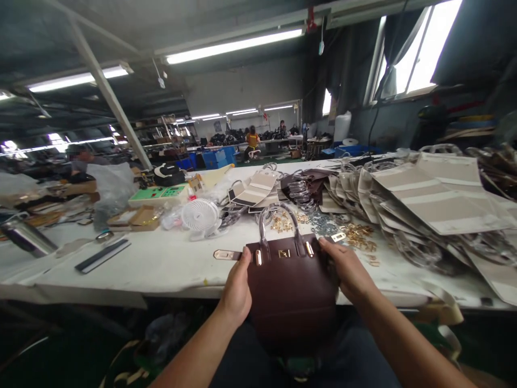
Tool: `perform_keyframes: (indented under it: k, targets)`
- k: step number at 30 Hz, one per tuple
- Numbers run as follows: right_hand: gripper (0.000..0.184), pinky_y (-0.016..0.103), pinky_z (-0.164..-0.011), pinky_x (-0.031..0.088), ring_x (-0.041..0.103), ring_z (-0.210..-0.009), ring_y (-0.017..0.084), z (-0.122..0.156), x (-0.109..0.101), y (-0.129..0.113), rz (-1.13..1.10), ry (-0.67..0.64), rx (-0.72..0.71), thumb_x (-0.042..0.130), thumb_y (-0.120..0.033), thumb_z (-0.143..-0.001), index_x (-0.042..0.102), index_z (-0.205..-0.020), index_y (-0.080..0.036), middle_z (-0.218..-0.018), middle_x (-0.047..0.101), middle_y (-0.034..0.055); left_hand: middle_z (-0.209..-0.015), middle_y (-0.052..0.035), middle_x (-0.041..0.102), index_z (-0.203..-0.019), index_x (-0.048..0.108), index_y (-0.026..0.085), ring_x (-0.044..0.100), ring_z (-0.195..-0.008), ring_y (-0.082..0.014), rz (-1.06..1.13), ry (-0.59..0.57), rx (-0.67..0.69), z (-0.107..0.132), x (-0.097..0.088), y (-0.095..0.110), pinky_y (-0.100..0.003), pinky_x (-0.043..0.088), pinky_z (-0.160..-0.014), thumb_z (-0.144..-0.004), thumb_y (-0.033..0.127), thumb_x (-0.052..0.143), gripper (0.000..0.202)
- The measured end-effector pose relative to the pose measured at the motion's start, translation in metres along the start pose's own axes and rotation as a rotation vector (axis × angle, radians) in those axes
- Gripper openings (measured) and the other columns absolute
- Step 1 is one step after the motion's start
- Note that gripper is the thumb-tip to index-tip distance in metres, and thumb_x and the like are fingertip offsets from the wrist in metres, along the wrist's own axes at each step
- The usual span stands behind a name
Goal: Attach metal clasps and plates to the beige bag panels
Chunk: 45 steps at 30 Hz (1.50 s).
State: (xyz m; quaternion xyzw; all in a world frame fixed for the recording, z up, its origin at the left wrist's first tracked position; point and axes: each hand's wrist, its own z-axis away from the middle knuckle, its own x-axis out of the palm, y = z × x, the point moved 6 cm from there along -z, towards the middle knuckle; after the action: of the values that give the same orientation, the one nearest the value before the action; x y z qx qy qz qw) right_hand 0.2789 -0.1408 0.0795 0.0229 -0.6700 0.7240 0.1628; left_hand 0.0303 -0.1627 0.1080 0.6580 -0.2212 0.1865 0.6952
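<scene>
A dark brown handbag panel [291, 291] with gold fittings hangs over the table's front edge above my lap. Its handle [278, 210], covered in clear wrap, stands up at the top. My left hand [237, 285] grips the upper left edge, thumb on the front face. At the upper right edge my right hand [349, 269] holds it, thumb near the corner. A strap with a gold plate [227, 254] sticks out left, and a second gold plate [338, 237] shows at the right. Fingers behind the leather are hidden.
Piles of beige bag pieces [436, 194] cover the table's right side. Loose gold hardware [359, 237] lies near them. A white fan [201, 216], an open cardboard box [145, 216], a dark flat bar [103, 255] and a metal flask [28, 235] stand or lie leftward. Other people sit farther back.
</scene>
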Motion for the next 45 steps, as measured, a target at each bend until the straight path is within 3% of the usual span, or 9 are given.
perform_keyframes:
  k: [5,10,16,19,22,29,33,40,45]
  targets:
    - [0.052,0.025,-0.046,0.035,0.047,-0.049,0.012,-0.016,-0.008,0.033,0.060,-0.028,0.073,0.081,-0.067,-0.076,0.066,-0.072,-0.017,-0.058,0.057,-0.0018,-0.129,-0.0172,0.074,-0.133,0.067,0.014,0.070,-0.121,-0.0356,0.050,-0.036,-0.202,-0.024,-0.011,-0.042,-0.051,0.057,-0.104,-0.090,0.062,0.073,0.065]
    - [0.055,0.026,-0.044,0.035,0.048,-0.045,0.013,-0.038,-0.014,0.052,0.244,-0.053,0.086,0.081,-0.068,-0.075,0.060,-0.063,-0.018,-0.050,0.054,-0.0010,-0.108,-0.0113,0.079,-0.117,0.074,0.015,0.075,-0.104,-0.0282,-0.289,0.108,-0.049,-0.054,-0.054,-0.045,-0.038,0.059,-0.093,-0.073,0.045,0.092,0.056]
    - [0.054,0.026,-0.051,0.035,0.047,-0.052,0.012,-0.042,-0.006,0.036,0.103,-0.203,0.108,0.080,-0.068,-0.076,0.067,-0.070,-0.016,-0.059,0.059,-0.0012,-0.131,-0.0202,0.071,-0.141,0.066,0.015,0.067,-0.120,-0.0442,-0.083,-0.501,-0.334,-0.050,-0.044,-0.017,-0.054,0.053,-0.100,-0.055,0.089,0.081,0.114]
    - [0.056,0.026,-0.050,0.027,0.039,-0.052,0.010,-0.029,0.015,0.021,0.257,-0.295,0.048,0.079,-0.067,-0.078,0.062,-0.061,-0.017,-0.053,0.049,-0.0039,-0.122,-0.0204,0.075,-0.132,0.073,0.014,0.072,-0.112,-0.0420,-0.016,-0.450,-0.435,-0.051,-0.036,-0.020,-0.056,0.053,-0.099,-0.075,0.096,0.055,0.102]
    - [0.057,0.027,-0.051,0.028,0.042,-0.053,0.012,-0.017,0.034,0.023,0.405,-0.331,0.022,0.071,-0.069,-0.084,0.067,-0.062,-0.017,-0.055,0.053,-0.0018,-0.116,-0.0197,0.077,-0.121,0.078,0.014,0.074,-0.103,-0.0371,-0.164,-0.488,-0.531,-0.047,-0.022,-0.042,-0.047,0.056,-0.092,-0.081,0.076,0.072,0.073]
    - [0.040,0.029,-0.061,0.038,0.060,-0.063,0.018,0.011,0.018,0.031,0.945,-0.014,-0.414,0.071,-0.055,-0.092,0.071,-0.069,-0.021,-0.068,0.068,0.0033,-0.077,-0.0082,0.078,-0.084,0.083,0.014,0.068,-0.062,-0.0195,-0.487,-0.340,-0.578,-0.045,-0.039,-0.086,-0.028,0.051,-0.062,-0.070,0.037,0.089,0.027]
    - [0.028,0.028,-0.063,0.041,0.064,-0.066,0.016,0.040,0.033,0.035,1.005,-0.290,-0.606,0.061,-0.038,-0.103,0.075,-0.086,-0.022,-0.074,0.071,0.0028,-0.076,-0.0081,0.078,-0.078,0.082,0.015,0.069,-0.063,-0.0208,-0.490,-0.337,-0.565,-0.050,-0.042,-0.102,-0.029,0.051,-0.062,-0.070,0.033,0.086,0.020]
    - [0.021,0.028,-0.072,0.052,0.073,-0.080,0.020,0.043,0.042,0.055,0.805,-0.276,-0.513,0.063,-0.036,-0.102,0.079,-0.100,-0.022,-0.092,0.079,0.0059,-0.073,-0.0045,0.074,-0.082,0.079,0.012,0.065,-0.062,-0.0169,-0.481,-0.395,-0.652,-0.052,-0.038,-0.107,-0.027,0.050,-0.061,-0.064,0.039,0.090,0.033]
    - [0.014,0.028,-0.073,0.051,0.072,-0.078,0.019,0.030,0.025,0.050,0.860,-0.226,-0.354,0.071,-0.037,-0.096,0.075,-0.091,-0.024,-0.088,0.078,0.0009,-0.078,-0.0022,0.073,-0.079,0.078,0.015,0.065,-0.070,-0.0159,-0.575,-0.709,-0.600,-0.054,-0.025,-0.087,-0.025,0.052,-0.070,-0.071,0.040,0.087,0.028]
